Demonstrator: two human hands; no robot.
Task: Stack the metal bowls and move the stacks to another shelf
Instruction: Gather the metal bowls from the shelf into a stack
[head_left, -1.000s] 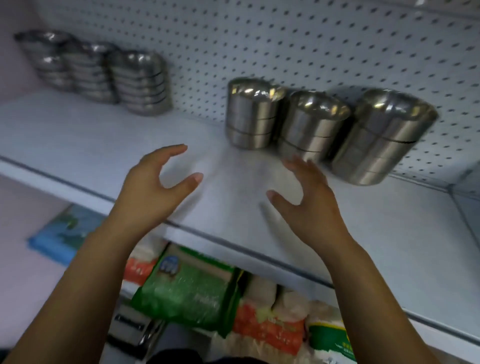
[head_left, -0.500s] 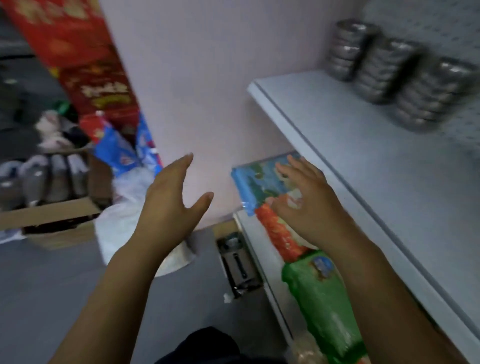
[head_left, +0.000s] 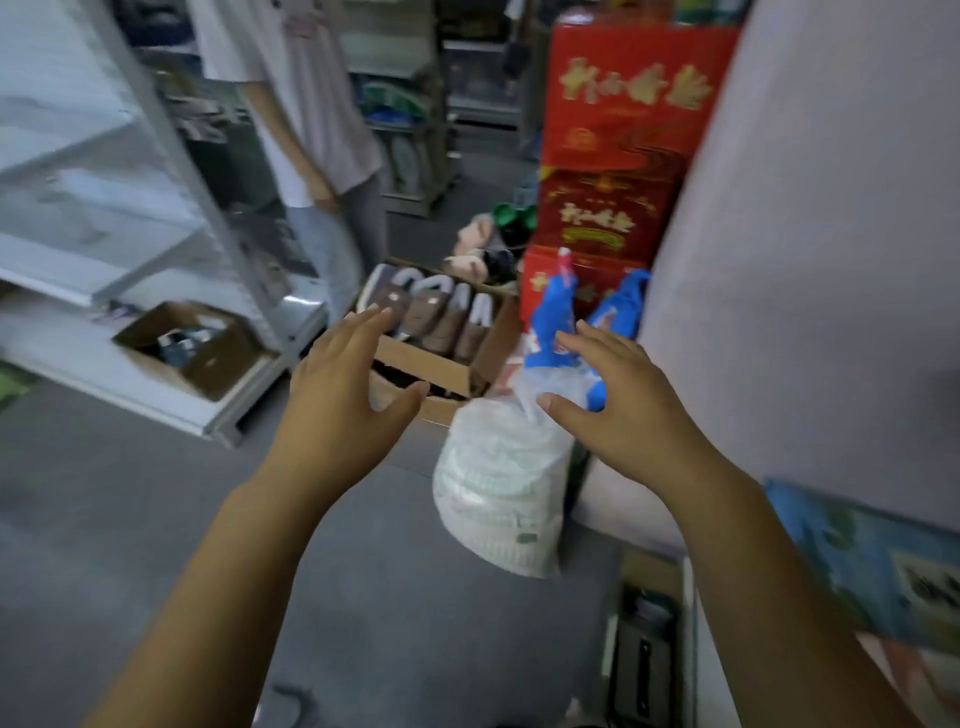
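No metal bowls are in view now. My left hand is held out in front of me with fingers spread and holds nothing. My right hand is level with it, fingers relaxed and apart, also holding nothing. Both hands hover in the air above the grey aisle floor, about a bowl stack's width apart.
A white plastic sack stands on the floor below my right hand. Behind it are a cardboard box of slippers and stacked red cartons. A person stands in the aisle. White shelving fills the left; a pale panel the right.
My view has swung left, away from the shelf with the bowl stacks, into the aisle. Both hands stay raised and hold nothing throughout.
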